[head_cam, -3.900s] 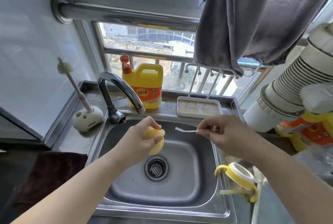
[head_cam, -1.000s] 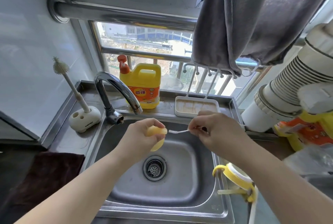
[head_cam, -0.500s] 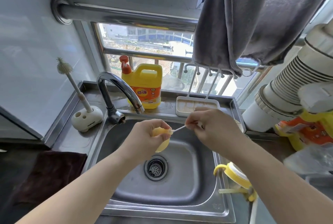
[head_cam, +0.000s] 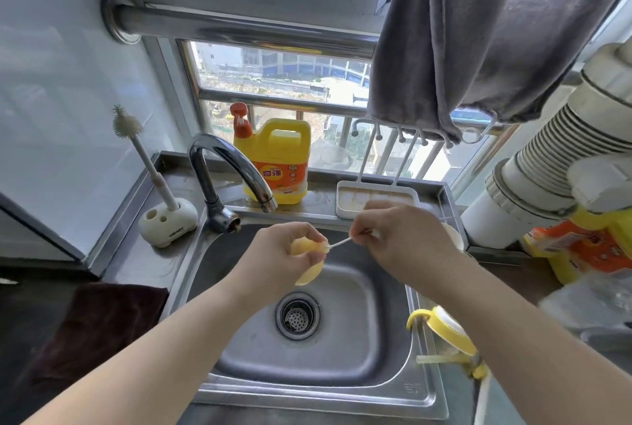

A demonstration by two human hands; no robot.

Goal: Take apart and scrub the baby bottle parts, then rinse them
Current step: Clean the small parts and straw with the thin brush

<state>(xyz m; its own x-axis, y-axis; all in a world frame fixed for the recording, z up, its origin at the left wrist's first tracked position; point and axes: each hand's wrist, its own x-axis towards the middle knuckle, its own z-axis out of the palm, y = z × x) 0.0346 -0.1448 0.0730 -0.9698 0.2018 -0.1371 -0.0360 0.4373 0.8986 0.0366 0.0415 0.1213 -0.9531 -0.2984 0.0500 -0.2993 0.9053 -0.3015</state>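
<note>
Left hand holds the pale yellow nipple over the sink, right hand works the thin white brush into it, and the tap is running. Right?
Not quite. The head view shows no water leaving the curved chrome tap. The rest holds: left hand holds the pale yellow nipple over the steel sink, right hand pinches the thin white brush.

Detergent jug (head_cam: 277,165) behind faucet (head_cam: 236,168); brush stand (head_cam: 168,219) left of sink (head_cam: 342,380).

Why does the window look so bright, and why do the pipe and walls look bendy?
Head view: daylight pours through the window, washing out the scene outside and glinting on the faucet and sink. The wide-angle lens curves the steel pipe and stretches the edges. The right side near the plastic bag looks blurry.
</note>
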